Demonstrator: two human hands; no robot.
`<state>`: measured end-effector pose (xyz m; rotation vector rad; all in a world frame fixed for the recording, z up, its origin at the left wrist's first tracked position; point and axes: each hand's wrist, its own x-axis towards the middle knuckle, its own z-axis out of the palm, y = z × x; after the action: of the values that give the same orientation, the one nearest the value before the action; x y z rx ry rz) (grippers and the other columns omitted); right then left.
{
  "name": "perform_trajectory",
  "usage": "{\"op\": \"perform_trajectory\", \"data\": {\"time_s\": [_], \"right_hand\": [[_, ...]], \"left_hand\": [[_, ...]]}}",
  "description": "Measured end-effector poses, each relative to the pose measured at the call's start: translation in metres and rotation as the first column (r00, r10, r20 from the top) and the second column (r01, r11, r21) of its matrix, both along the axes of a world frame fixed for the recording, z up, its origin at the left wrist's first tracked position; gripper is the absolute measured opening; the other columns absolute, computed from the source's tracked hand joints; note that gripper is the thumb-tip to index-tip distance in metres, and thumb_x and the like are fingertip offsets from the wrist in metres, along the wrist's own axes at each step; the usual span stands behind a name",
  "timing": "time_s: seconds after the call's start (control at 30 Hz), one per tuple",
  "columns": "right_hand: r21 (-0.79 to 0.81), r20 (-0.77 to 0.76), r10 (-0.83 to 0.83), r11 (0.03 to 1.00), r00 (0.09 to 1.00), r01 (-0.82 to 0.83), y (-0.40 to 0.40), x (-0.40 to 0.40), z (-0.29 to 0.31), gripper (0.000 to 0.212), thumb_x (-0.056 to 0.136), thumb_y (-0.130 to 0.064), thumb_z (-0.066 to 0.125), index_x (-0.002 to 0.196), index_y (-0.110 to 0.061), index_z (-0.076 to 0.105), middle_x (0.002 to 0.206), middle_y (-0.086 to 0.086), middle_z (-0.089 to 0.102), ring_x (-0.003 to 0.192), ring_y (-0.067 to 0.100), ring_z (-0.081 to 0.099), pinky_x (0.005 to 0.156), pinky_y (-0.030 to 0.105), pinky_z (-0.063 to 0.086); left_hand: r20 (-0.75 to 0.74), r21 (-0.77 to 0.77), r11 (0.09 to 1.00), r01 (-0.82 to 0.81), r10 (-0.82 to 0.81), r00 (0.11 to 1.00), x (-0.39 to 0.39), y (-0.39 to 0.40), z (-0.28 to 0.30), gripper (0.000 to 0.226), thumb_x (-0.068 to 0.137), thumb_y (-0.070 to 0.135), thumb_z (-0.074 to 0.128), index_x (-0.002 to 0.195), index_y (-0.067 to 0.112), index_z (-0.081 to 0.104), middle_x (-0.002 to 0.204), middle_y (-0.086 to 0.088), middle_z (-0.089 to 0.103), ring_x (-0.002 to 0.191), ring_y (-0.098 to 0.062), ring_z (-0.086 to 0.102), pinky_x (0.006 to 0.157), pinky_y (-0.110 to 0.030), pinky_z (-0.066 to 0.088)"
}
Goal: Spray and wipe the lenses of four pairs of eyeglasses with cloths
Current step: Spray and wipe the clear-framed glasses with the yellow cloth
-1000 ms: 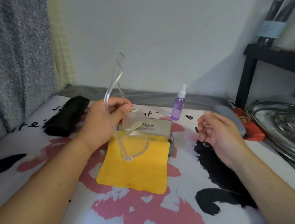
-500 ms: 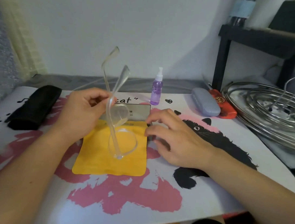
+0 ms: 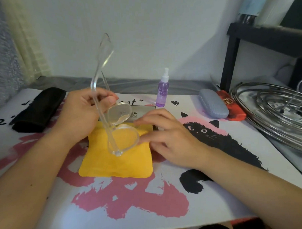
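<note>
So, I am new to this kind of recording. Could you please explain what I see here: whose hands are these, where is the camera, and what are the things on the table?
The single picture comes from a camera worn on a person's head, looking down at their own bare hands. The left hand holds clear-framed eyeglasses above a yellow cloth. The right hand lies open, fingers on the cloth's far edge. On the printed mat also stand a purple spray bottle, a black pouch, a grey glasses case and a red case beside it.
</note>
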<state>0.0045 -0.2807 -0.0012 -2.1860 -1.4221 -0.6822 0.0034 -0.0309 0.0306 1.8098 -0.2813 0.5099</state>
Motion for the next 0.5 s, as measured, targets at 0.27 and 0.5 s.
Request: {"op": "perform_trajectory", "data": {"time_s": [0.27,0.5], "right_hand": [[0.653,-0.530,-0.279,0.468,0.801,0.596,-0.034,0.005,0.024,0.033,0.102,-0.004,0.044,0.075,-0.024,0.043,0.067,-0.010,0.048,0.063,0.010,0.044,0.058,0.035,0.038],[0.200,-0.387,-0.626,0.661,0.678,0.724,-0.030,-0.035,0.093,0.023,0.096,-0.037,0.065,0.077,-0.024,0.061,0.062,-0.012,0.057,0.062,0.011,0.057,0.057,0.030,0.046]], "left_hand": [[0.003,0.032,0.989,0.144,-0.144,0.990,-0.005,-0.008,0.002,0.001,0.081,0.034,0.079,0.082,0.034,0.079,0.088,-0.001,0.076,0.087,-0.006,0.069,0.083,-0.016,0.050],[0.149,0.108,0.982,0.156,-0.171,0.974,-0.043,-0.029,0.029,0.009,0.081,0.024,0.081,0.084,0.032,0.081,0.089,0.010,0.074,0.099,-0.017,0.065,0.095,-0.034,0.049]]}}
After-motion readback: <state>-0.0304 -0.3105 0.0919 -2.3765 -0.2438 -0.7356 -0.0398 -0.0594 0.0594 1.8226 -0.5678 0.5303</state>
